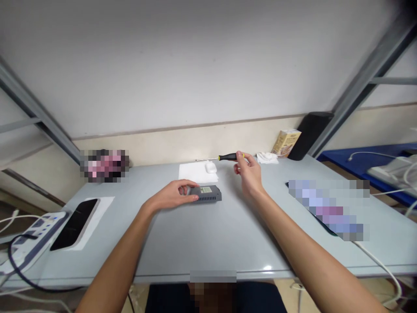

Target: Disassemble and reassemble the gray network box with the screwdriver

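My left hand [177,194] grips the left end of a dark grey box-shaped device [208,194], thumb in front and fingers behind. The device has a row of vent slots along its near side and a pale label on top; what it is exactly I cannot tell. Held in my right hand [249,171] is a screwdriver [230,157] with a black and yellow handle. Its thin shaft points left, above the table and beyond the device, not touching it.
Behind the device lie white paper [192,171] and a small white case [210,167]. A phone [74,224] and a power strip [35,239] are at left. At the back right stand a yellow carton [286,142], crumpled tissue [267,157] and a black cylinder [309,134]. A cable [379,258] crosses the right side.
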{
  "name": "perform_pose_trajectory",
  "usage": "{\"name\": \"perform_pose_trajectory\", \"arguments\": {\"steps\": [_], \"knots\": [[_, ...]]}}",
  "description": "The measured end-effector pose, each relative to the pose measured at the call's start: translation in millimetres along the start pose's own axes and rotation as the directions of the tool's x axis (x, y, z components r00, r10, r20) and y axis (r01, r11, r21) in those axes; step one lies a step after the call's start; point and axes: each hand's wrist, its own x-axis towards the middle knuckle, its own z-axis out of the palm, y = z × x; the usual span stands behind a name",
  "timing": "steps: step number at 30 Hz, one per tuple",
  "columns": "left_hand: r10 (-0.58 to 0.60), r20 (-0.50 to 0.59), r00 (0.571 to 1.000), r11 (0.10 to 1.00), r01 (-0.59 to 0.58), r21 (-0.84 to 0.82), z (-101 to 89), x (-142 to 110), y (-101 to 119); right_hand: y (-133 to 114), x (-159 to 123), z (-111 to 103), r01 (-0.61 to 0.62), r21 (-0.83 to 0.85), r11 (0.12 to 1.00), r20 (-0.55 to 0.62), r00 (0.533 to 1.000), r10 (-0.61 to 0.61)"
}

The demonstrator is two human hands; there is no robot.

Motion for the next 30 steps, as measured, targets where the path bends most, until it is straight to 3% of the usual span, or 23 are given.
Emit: {"name": "perform_pose_trajectory", "arguments": {"steps": [5, 12, 16, 25, 30], "knots": [[-0.034, 0.011, 0.999, 0.996, 0.035, -0.088, -0.4, -0.5, 0.0, -6.2, -2.3, 1.0, 0.050, 0.029, 0.998, 0.045, 0.998, -0.051], [-0.163, -0.131, 0.978, 0.983, 0.151, -0.102, 12.6, 5.0, 2.5, -7.7, -6.5, 2.9, 0.162, -0.040, 0.986, 0.128, 0.979, -0.156], [-0.216, -0.158, 0.963, 0.974, 0.201, -0.108, 15.2, 7.7, -2.4, -8.4, -9.5, 4.0, 0.201, -0.062, 0.978, 0.174, 0.967, -0.188], [-0.094, -0.355, 0.930, 0.980, 0.024, -0.198, 17.1, 12.7, 0.1, -10.0, -15.1, 5.5, 0.242, -0.085, 0.967, 0.224, 0.950, -0.218], [-0.066, -0.398, 0.915, 0.963, -0.046, -0.267, 23.2, 15.6, 1.4, -9.5, -16.9, 6.5, 0.259, -0.080, 0.963, 0.233, 0.944, -0.235]]}}
